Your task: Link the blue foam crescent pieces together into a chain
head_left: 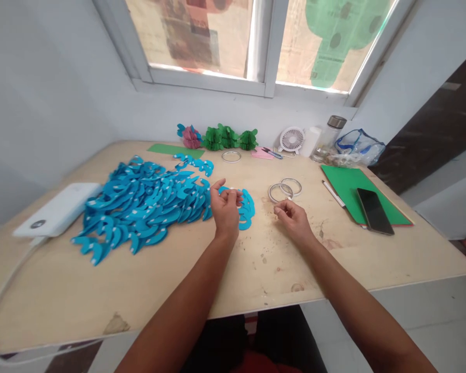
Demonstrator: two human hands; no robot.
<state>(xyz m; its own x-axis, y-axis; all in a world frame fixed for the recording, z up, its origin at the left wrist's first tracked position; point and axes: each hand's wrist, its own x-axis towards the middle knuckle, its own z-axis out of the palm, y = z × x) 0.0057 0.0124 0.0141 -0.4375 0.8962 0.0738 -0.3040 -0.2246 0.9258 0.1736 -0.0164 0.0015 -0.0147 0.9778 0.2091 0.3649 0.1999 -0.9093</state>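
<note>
My left hand [225,210] hovers at the right edge of a large heap of blue curved cut-outs [140,197] dotted with white patches. Its fingers are curled together; whatever lies between them is too small to make out. Just beyond it, partly covered by the fingers, lies a small group of blue curved pieces [247,210]. My right hand [294,218] is closed in a pinch, and its fingertips hide what they hold, if anything. Right above those fingertips, two narrow tape rolls [270,194] overlap on the table.
A white power bank [58,210] with a cable lies left. Behind are green paper ornaments [227,137], another ring-shaped roll [231,160], a small fan [292,140] and a bottle [328,137]. At right, a phone [375,210] rests on green sheets [341,184] near a pen [334,194].
</note>
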